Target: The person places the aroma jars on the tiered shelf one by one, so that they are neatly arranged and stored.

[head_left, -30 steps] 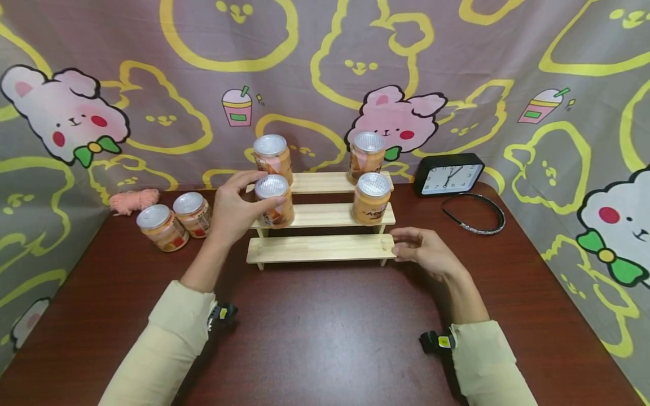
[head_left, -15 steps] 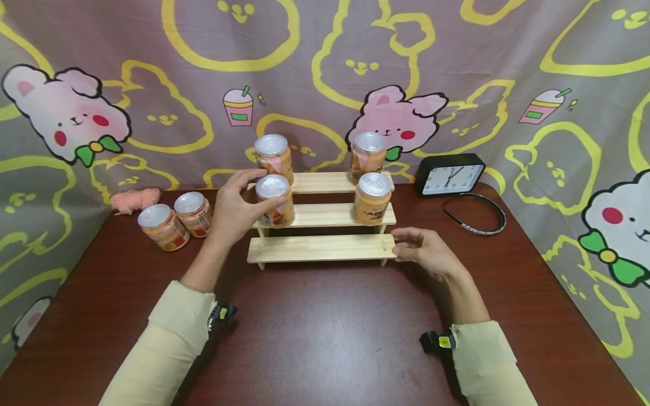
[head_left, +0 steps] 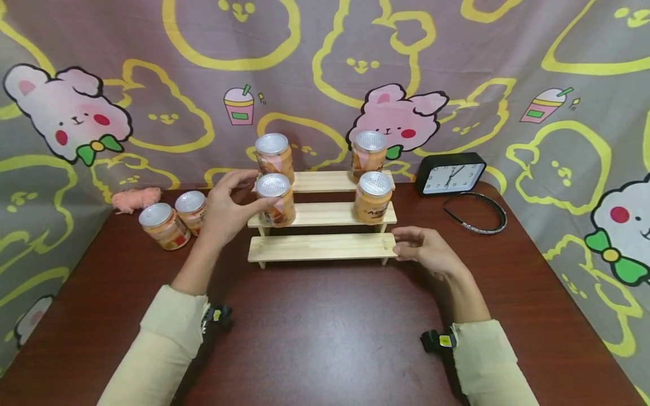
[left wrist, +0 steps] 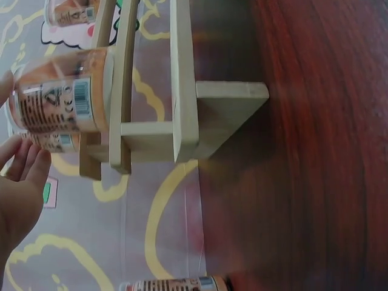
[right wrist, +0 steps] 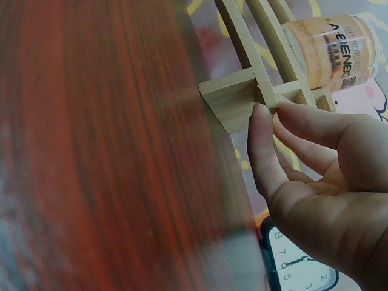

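Observation:
A three-step wooden display stand (head_left: 321,248) stands on the table. Silver-lidded orange cans sit at both ends of its top and middle steps. My left hand (head_left: 225,208) is around the left can on the middle step (head_left: 276,213), fingers loosely spread, thumb overlapping its front. In the left wrist view, the fingertips (left wrist: 39,159) are apart from that can (left wrist: 63,97). My right hand (head_left: 429,251) pinches the right end of the bottom step, thumb and finger on the board's edge in the right wrist view. The right can on the middle step (head_left: 373,206) stands untouched.
Two more cans, a nearer one (head_left: 165,228) and a farther one (head_left: 190,208), stand on the table left of the stand. Pink yarn (head_left: 136,199) lies behind them. A black clock (head_left: 450,173) and a headband (head_left: 479,225) are at the right. A patterned curtain backs the table.
My left hand has drawn slightly left, away from the left can on the middle step, which stays in place. The right hand keeps its pinch on the stand.

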{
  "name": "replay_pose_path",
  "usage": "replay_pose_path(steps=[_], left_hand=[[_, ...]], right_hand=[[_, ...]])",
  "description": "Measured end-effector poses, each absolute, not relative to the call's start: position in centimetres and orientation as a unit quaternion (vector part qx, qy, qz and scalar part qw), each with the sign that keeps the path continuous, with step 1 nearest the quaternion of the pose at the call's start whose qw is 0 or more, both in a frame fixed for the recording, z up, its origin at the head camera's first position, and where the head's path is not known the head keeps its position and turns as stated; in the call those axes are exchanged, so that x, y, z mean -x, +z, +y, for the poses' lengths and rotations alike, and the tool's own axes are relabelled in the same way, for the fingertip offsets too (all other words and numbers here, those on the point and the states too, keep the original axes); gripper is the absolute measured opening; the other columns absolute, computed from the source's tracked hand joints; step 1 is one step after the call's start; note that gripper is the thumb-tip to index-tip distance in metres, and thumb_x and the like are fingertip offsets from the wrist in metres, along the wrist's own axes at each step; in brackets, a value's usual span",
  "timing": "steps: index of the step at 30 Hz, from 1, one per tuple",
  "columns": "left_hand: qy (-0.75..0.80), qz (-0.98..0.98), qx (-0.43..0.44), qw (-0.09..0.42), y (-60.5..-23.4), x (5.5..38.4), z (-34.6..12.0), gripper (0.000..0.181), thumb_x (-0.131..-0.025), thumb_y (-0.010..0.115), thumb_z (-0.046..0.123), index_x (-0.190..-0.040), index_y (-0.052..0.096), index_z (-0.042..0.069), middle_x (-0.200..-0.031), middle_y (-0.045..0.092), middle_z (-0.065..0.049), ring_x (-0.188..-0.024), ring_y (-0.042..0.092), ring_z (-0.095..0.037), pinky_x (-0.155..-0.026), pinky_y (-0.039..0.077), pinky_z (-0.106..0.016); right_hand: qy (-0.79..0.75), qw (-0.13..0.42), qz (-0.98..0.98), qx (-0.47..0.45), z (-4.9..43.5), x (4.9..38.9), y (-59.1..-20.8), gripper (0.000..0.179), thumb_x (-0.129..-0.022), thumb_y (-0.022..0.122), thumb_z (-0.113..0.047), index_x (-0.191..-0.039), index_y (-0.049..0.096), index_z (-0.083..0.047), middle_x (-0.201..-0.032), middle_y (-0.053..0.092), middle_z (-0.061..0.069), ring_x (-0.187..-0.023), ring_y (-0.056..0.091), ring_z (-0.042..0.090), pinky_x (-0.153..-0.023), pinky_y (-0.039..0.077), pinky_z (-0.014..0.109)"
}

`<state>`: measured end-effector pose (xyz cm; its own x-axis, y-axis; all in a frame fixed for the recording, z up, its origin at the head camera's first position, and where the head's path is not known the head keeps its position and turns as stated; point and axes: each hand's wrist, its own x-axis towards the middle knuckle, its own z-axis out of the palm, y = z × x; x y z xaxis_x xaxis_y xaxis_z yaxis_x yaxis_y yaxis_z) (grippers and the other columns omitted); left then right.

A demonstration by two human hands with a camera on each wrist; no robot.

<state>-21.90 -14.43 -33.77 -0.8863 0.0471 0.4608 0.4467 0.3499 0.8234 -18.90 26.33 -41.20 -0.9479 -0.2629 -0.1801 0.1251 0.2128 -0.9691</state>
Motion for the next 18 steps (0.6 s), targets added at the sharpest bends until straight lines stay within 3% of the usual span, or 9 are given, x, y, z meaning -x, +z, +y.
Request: replay_pose_path(steps=[7, 14, 18], left_hand=[[-0.556, -0.797, 0.15, 0.182, -33.7, 21.6, -15.6, 0.055, -0.079, 0.087, 0.0, -0.129, 0.064, -0.003, -0.124, 0.06, -0.017, -0.115, 0.057, -0.025, -0.102, 0.048, -0.032], [-0.542, -0.806, 0.127, 0.202, -33.6, 21.1, -17.4, 0.053, -0.081, 0.085, 0.002, -0.13, 0.065, -0.002, -0.122, 0.06, -0.008, -0.113, 0.057, -0.013, -0.101, 0.049, -0.029], [-0.55, -0.8, 0.112, 0.21, -33.6, 20.7, -18.5, 0.051, -0.083, 0.083, 0.003, -0.13, 0.064, -0.003, -0.122, 0.059, -0.005, -0.115, 0.059, -0.014, -0.101, 0.049, -0.028]], right_hand=[[-0.63, 0.155, 0.76, 0.041, 26.3, 18.9, -41.5, 0.05, -0.094, 0.064, 0.009, -0.139, 0.045, 0.019, -0.117, 0.063, 0.025, -0.097, 0.064, 0.009, -0.081, 0.058, 0.031], [-0.63, 0.155, 0.76, 0.031, 26.2, 19.1, -41.6, 0.049, -0.093, 0.064, 0.01, -0.139, 0.047, 0.016, -0.117, 0.064, 0.023, -0.096, 0.065, 0.011, -0.082, 0.059, 0.035], [-0.626, 0.156, 0.763, 0.033, 26.3, 19.1, -41.5, 0.049, -0.094, 0.063, 0.009, -0.139, 0.046, 0.016, -0.119, 0.063, 0.025, -0.097, 0.065, 0.012, -0.084, 0.059, 0.037]])
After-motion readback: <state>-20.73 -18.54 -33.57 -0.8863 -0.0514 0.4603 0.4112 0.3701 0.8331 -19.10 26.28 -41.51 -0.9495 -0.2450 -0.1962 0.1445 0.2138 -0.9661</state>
